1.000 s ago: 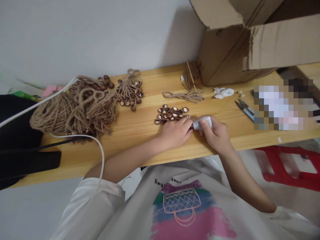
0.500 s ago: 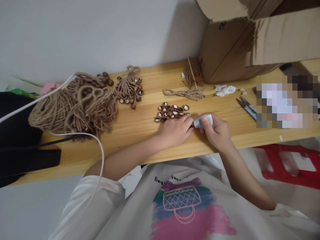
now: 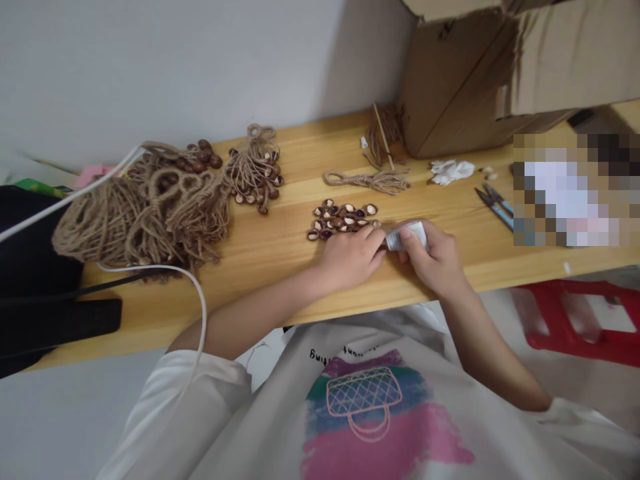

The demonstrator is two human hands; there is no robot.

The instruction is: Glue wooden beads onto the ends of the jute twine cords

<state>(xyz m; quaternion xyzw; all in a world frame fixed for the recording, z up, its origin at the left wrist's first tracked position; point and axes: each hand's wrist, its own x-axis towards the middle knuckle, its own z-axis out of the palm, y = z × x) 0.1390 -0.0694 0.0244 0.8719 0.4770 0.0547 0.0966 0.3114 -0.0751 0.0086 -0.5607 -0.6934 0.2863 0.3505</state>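
My right hand (image 3: 434, 257) is wrapped round a small white-and-grey tube (image 3: 411, 235), its thumb on top and the narrow end pointing left. My left hand (image 3: 351, 255) lies against it with fingers curled at a dark brown piece, mostly hidden under the fingertips. Just beyond my left hand lie several halved brown nut shells (image 3: 349, 221) with pale insides, some dark inside. A looped bundle of twine (image 3: 367, 180) lies behind them. Farther left is a tied twine bunch (image 3: 253, 170) with shells on its ends.
A big twine heap (image 3: 115, 217) covers the left, with a white cable (image 3: 193, 275) crossing beside it. At the right are a cardboard box (image 3: 450, 83), crumpled white tissue (image 3: 451, 171) and blue-handled snips (image 3: 495, 205). A red stool (image 3: 550, 317) stands below the table edge.
The view has shifted slightly, so the table items sit a little higher in the picture. Both hands keep nearly the same pose, with the tube still in my right hand.
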